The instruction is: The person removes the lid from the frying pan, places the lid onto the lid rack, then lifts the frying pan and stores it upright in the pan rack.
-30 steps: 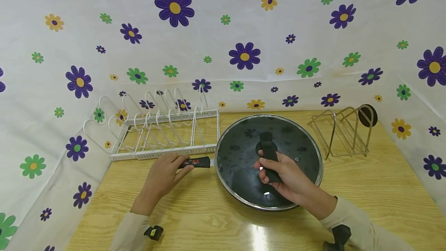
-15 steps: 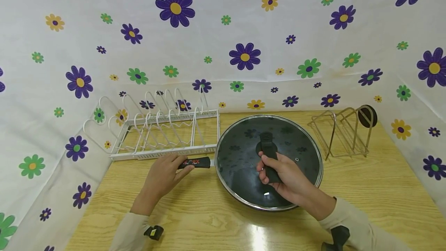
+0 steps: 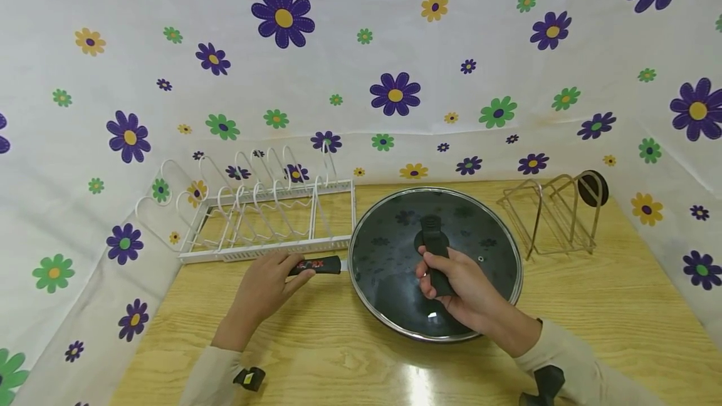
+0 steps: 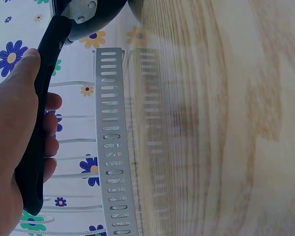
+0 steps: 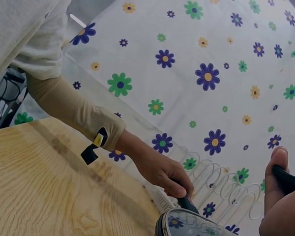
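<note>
A dark frying pan with a black handle (image 3: 323, 264) sits on the wooden table, covered by a glass lid (image 3: 383, 296) with a metal rim. My left hand (image 3: 265, 284) grips the pan handle; in the left wrist view its fingers curl round the handle (image 4: 42, 108). On the lid stands a black upright knob handle (image 3: 433, 237), and my right hand (image 3: 459, 281) holds it with fingers and thumb wrapped around. At the edge of the right wrist view, part of my right hand (image 5: 285, 209) shows on the black knob handle.
Behind my left hand stands a white wire dish rack (image 3: 282, 245) with upright loops. At the back right is a smaller metal rack (image 3: 538, 218), with a round black disc (image 3: 592, 188) by its far end. Flower-printed sheeting (image 3: 338, 49) walls the table (image 3: 316, 356) at the back and sides.
The head view has shifted very slightly. Both hands keep their holds on the pan handle and the lid's knob handle, and the pan and lid stay in place.
</note>
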{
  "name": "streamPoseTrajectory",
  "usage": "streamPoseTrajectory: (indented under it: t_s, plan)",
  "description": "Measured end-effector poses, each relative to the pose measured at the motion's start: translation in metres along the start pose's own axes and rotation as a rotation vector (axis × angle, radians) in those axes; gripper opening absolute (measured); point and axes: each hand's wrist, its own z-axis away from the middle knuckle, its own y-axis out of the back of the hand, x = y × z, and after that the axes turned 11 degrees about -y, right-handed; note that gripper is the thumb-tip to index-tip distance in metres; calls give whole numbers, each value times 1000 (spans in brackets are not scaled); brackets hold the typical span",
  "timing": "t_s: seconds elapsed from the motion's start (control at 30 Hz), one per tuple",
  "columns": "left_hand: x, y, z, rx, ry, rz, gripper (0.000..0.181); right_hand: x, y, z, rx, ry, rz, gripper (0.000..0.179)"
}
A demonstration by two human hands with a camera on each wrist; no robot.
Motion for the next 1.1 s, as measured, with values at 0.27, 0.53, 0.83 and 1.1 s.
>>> streamPoseTrajectory:
  t_s: [0.27, 0.53, 0.83, 1.1]
  plan:
    - [0, 2, -2, -16, 14, 8, 40, -1, 0, 0, -10, 14, 14, 36]
    - [0, 2, -2, -15, 12, 17, 39, 0, 3, 0, -24, 25, 10, 34]
    - [1, 4, -1, -33, 22, 23, 41, 0, 0, 0, -22, 30, 13, 37]
    - [1, 3, -2, -24, 17, 37, 39, -1, -1, 2, -26, 32, 27, 33]
